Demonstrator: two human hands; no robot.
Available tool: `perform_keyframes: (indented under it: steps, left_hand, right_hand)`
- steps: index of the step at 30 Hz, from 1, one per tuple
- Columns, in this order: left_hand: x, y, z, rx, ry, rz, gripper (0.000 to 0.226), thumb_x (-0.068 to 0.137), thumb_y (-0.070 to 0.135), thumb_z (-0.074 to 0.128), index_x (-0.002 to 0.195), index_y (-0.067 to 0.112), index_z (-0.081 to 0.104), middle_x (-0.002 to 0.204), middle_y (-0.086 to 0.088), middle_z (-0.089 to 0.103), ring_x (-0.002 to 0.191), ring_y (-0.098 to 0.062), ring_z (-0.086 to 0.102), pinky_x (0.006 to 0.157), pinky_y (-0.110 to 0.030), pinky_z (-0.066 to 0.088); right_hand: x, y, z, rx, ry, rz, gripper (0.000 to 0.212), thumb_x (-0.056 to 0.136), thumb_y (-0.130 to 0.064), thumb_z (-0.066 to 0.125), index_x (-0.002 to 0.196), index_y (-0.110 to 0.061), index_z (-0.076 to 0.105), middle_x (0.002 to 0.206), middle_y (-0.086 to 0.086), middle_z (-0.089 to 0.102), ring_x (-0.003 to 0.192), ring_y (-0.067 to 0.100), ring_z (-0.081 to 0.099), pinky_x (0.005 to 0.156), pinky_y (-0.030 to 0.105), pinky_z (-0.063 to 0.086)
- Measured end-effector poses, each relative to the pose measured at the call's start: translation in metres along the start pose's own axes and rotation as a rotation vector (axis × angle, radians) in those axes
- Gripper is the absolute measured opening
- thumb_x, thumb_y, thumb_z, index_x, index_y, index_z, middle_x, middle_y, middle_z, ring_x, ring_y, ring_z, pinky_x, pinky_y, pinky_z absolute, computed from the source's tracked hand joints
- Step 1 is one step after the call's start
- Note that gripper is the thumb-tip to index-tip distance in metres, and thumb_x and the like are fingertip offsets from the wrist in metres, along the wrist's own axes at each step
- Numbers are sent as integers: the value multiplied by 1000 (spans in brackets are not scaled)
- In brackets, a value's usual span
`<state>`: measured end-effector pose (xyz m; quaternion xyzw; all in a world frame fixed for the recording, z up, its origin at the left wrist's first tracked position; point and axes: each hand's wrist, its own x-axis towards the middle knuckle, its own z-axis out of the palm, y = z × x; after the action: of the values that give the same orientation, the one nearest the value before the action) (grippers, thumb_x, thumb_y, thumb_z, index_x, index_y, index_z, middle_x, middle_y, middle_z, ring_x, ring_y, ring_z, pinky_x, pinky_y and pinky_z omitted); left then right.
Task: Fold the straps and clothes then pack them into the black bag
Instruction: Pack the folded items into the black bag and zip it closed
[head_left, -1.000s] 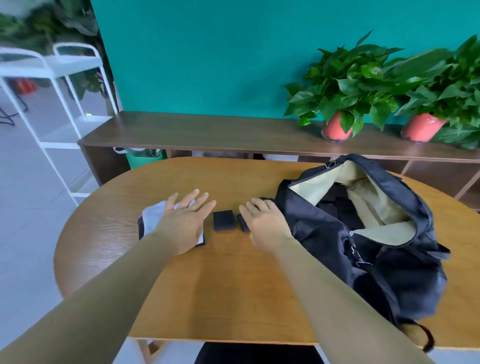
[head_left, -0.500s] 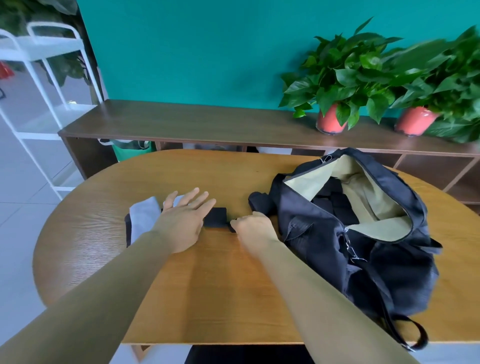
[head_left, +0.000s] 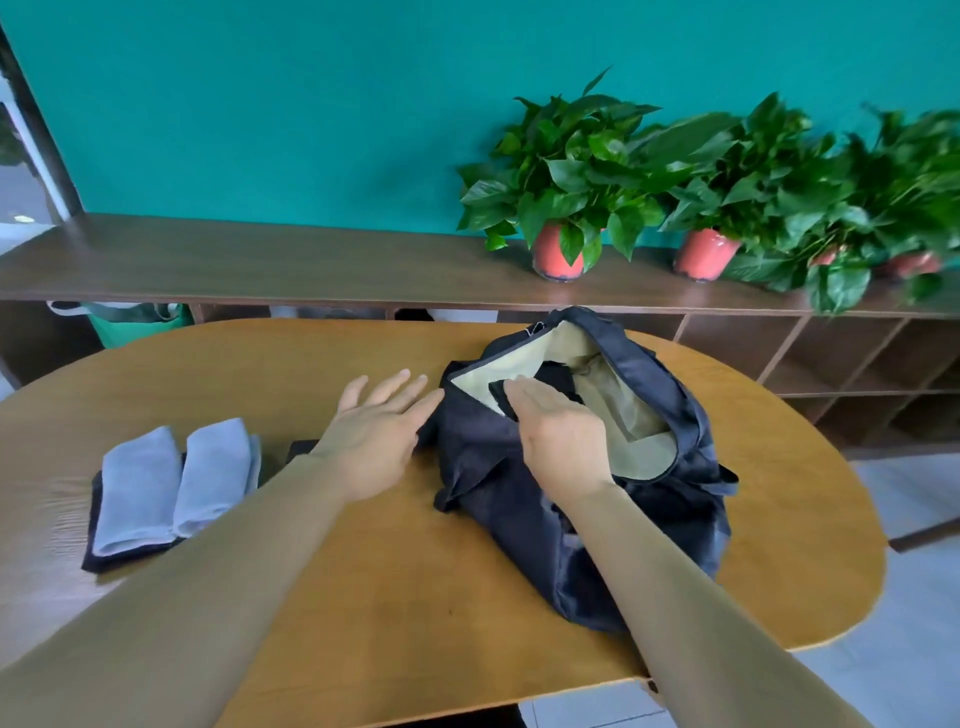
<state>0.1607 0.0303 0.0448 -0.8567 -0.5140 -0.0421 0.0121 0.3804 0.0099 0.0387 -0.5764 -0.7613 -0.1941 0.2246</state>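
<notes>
We see the right hand (head_left: 563, 441) with straight fingers laid together on a folded black strap (head_left: 503, 399) at the mouth of the black bag (head_left: 519, 499); its thumb is hidden, so we cannot tell whether it pinches the strap. The left hand (head_left: 376, 436) is spread flat, fingertips touching the bag's left edge. The bag lies open on a wooden table (head_left: 415, 597), showing its pale lining. Well to the left, two folded grey cloths (head_left: 140, 486) rest side by side on a dark cloth (head_left: 96, 530). Potted plants (head_left: 561, 171) line a shelf (head_left: 260, 260) behind.
</notes>
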Motion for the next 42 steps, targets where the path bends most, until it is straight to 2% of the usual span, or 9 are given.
perform_keyframes:
  steps: [4,6,10,16,22,32,38,40,42]
  left_hand:
    - [26,21,7,13,-6,66,61,101,15,29,152,28,0,160,7,-7,146,-11,-12,118,-45,-6]
    - [37,26,11,23,-22,87,60,102,17,27,152,28,-2,160,7,-9,146,-11,-14,118,-45,-7]
    - [52,23,20,35,-17,123,58,103,23,26,152,29,-3,160,8,-12,146,-11,-16,118,-44,-7]
    - [64,8,30,24,16,172,58,102,26,28,152,30,-1,159,11,-11,145,-8,-17,117,-43,-10]
    - [65,-1,37,12,3,176,58,103,28,28,152,31,-1,159,11,-9,145,-8,-16,117,-43,-10]
    - [25,-14,5,32,39,81,57,103,25,27,152,32,-2,159,10,-8,146,-9,-14,118,-43,-8]
    - [-37,-65,-1,49,6,-99,57,102,22,28,152,31,2,160,10,-3,146,-10,-10,117,-43,-5]
    - [-57,-85,0,53,4,-153,57,102,21,28,152,31,4,160,11,0,147,-9,-9,117,-43,-5]
    - [-76,-101,1,60,-25,-203,57,101,21,28,152,31,3,160,11,0,147,-10,-9,116,-44,-4]
  right_hand:
    - [-8,33,18,-78,-137,161,66,36,9,84,100,-4,73,96,8,74,90,20,71,46,23,51]
    - [-4,42,30,-103,-196,247,65,42,4,85,105,-3,70,99,11,73,94,20,70,46,22,51]
    - [17,58,51,-160,-312,371,51,86,-1,52,135,-6,39,137,8,48,129,19,45,70,28,47]
    - [46,82,84,-174,-421,455,56,94,-4,43,147,-6,24,155,12,24,146,22,15,101,34,42]
    - [44,82,105,-117,-632,493,69,90,-3,46,150,-3,11,159,11,9,147,23,2,118,35,18]
    - [38,37,44,-119,-409,343,53,89,-5,47,141,-5,33,149,10,34,141,22,26,107,30,31]
    - [28,-44,25,-72,-78,116,44,52,4,70,96,-2,66,86,10,67,84,28,66,64,30,49]
    - [27,-77,32,1,-75,18,44,48,2,75,91,-4,68,84,8,68,82,26,67,65,30,53]
    - [29,-111,41,77,-150,-98,51,55,-4,78,105,-4,68,103,11,70,100,27,66,80,35,54]
